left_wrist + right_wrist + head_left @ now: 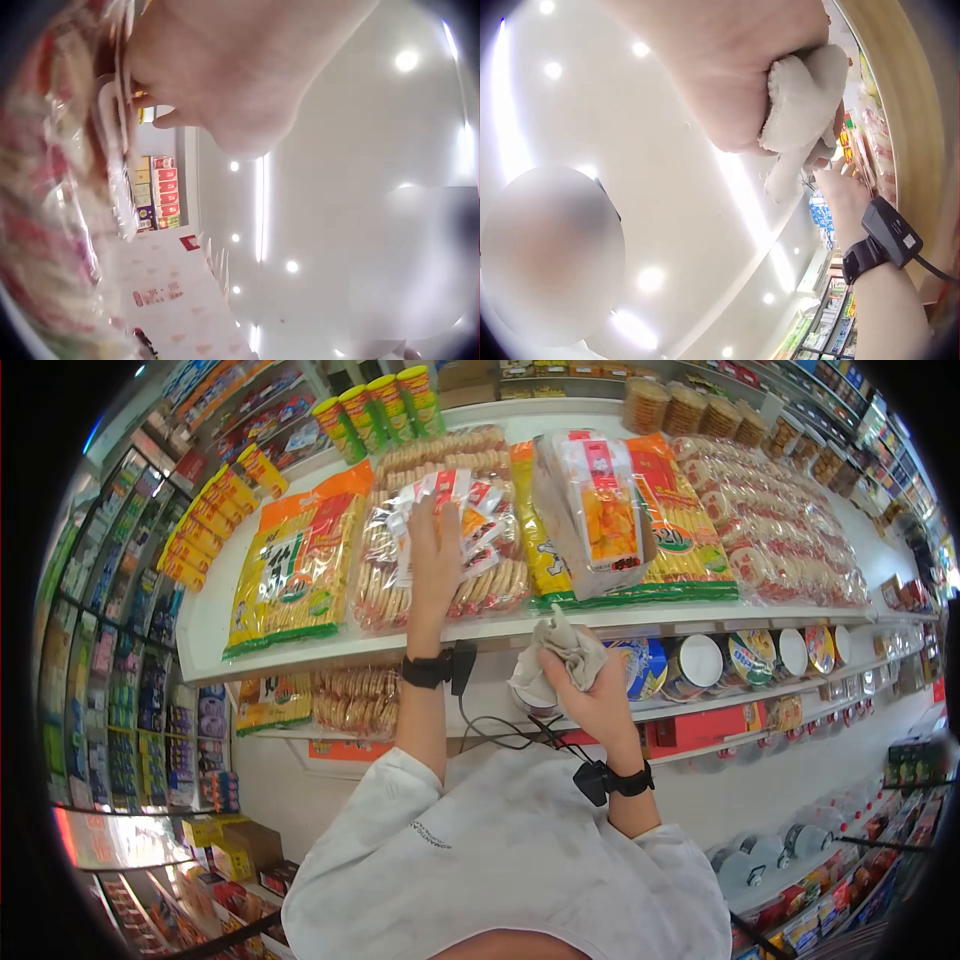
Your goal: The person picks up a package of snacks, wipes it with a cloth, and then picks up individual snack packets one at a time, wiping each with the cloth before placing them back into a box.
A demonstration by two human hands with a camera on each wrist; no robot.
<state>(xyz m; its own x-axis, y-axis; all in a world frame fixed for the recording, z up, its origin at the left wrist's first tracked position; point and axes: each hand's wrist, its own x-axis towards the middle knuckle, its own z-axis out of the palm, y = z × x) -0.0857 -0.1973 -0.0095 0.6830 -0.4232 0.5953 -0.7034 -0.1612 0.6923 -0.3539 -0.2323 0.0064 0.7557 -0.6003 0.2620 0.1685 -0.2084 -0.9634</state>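
Note:
In the head view my left hand (436, 560) lies with extended fingers over several flat white-and-red packets (482, 525). These packets sit on clear packs of round biscuits (385, 600). The left wrist view shows the palm side of my left hand (217, 67) close above shiny wrapping (60, 202). My right hand (597, 698) grips a crumpled greyish-white cloth (560, 645) in front of the shelf edge. From the right wrist view, folds of the cloth (806, 97) stick out of the curled fingers.
An orange-and-yellow bag (295, 565) lies left of the biscuits. To the right sits a clear pack with orange contents (605, 510) on yellow bags, beside more wrapped biscuits (770, 525). Green tubes (385, 420) stand behind. Tubs (700, 660) line the lower shelf (500, 685). A black cable (500, 738) hangs between my wrists.

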